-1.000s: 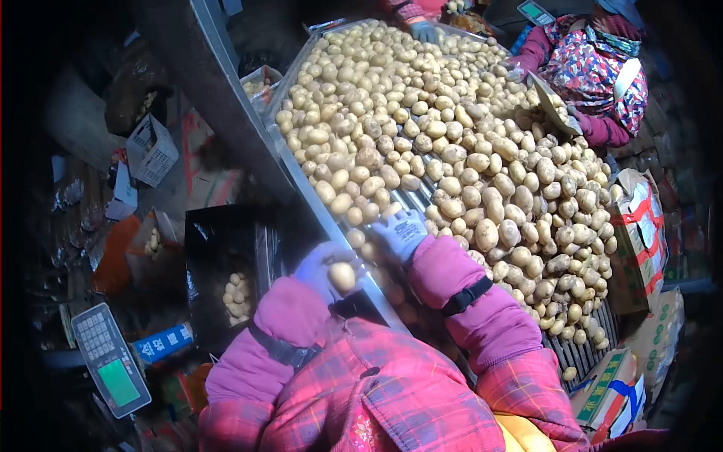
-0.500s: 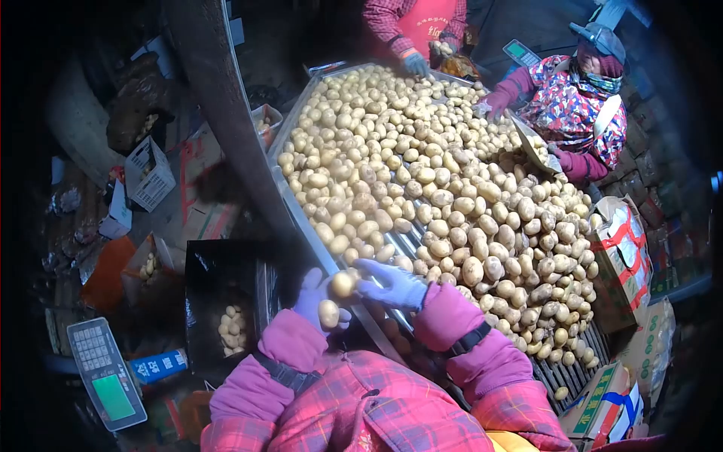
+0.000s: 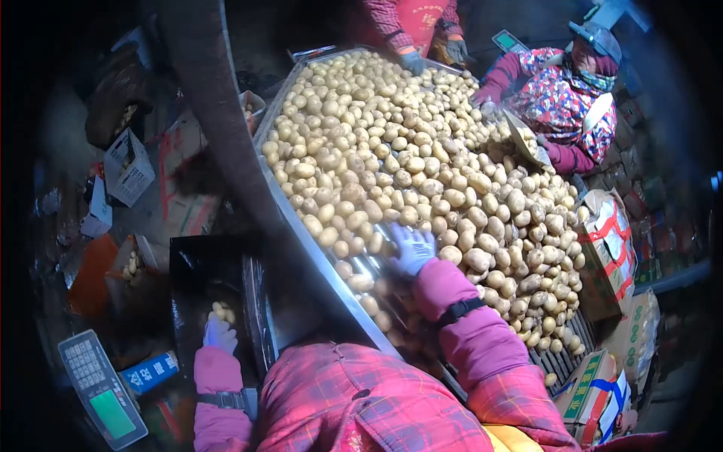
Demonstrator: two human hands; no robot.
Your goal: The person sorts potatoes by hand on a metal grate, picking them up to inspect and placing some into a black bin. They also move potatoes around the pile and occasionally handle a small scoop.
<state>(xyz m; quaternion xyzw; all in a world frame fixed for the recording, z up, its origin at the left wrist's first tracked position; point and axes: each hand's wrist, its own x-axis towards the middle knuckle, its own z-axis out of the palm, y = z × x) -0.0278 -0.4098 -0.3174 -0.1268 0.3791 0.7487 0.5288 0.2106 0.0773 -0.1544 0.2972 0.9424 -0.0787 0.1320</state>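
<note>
My left hand (image 3: 219, 334), in a pale purple glove, reaches down into a black box (image 3: 197, 260) on the left. Just beyond its fingers a few potatoes (image 3: 223, 309) show; the hand hides the rest, and its grip cannot be made out. Over on the sorting table, my right hand (image 3: 413, 250), gloved alike, lies palm down with its fingers spread. It is at the near edge of a big heap of potatoes (image 3: 482, 260), beside a bare strip of metal slats. Loose potatoes (image 3: 360, 282) lie to its left, along the table's metal rim (image 3: 331, 271).
Two people work across the heap: a gloved hand (image 3: 412, 62) at the back, and a person in a patterned top (image 3: 553, 102) holding a scoop (image 3: 527, 141). Cartons (image 3: 606, 248) line the right side. A scale (image 3: 103, 390) and a white basket (image 3: 128, 167) are left; a dark post (image 3: 218, 98) rises nearby.
My left hand has moved from the table edge down to the black box. My right hand has gone forward onto the heap, and the two potatoes between my hands are no longer there.
</note>
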